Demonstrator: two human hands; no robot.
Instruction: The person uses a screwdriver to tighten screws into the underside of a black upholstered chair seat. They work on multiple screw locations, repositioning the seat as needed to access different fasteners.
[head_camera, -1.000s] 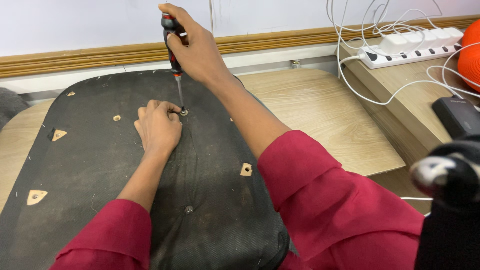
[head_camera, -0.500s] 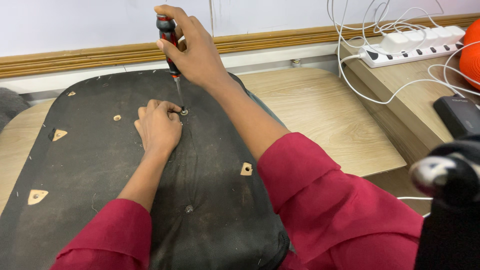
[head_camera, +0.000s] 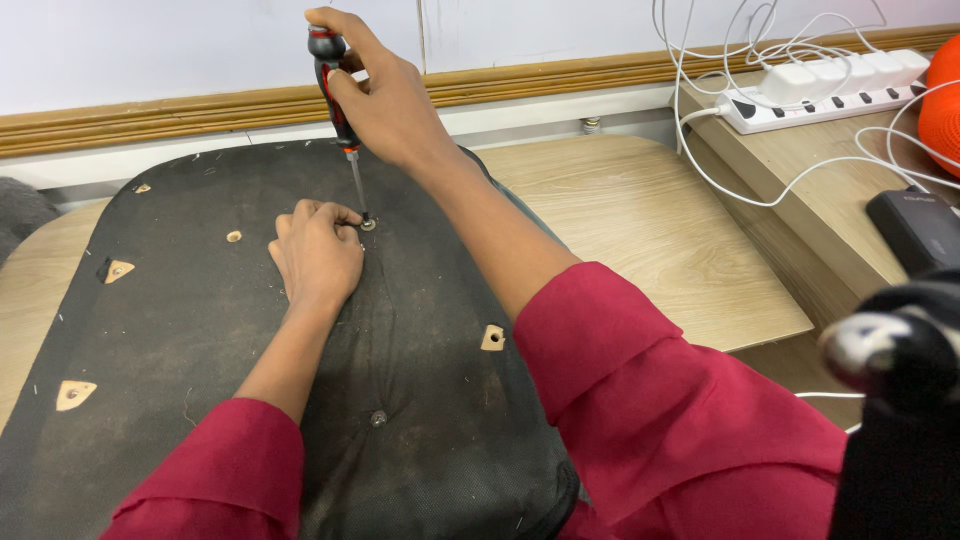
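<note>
We see our right hand (head_camera: 385, 105) closed around the black-and-red handle of a slim steel-shafted screwdriver (head_camera: 338, 110), held nearly upright with its tip seated in a small round silver screw (head_camera: 368, 225) on the underside of a broad, black fabric-covered seat panel (head_camera: 200, 340). Our left hand (head_camera: 318, 255) lies on the fabric with its fingers curled beside the screw, fingertips touching or nearly touching it; whether it pinches the screw we cannot tell. The panel lies flat on the pale wooden counter (head_camera: 640, 230), covering much of it. We judge the panel stiff and fairly heavy under its thin cloth skin, best taken by its edges; the cloth looks dusty and a little slack, so it may slide under a palm. The screw is small and easily dropped; the screwdriver is light, rigid, and best gripped at the handle. A second screw (head_camera: 377, 418) sits lower on the panel, and a white power strip (head_camera: 830, 85) with cables lies well apart on the right.
</note>
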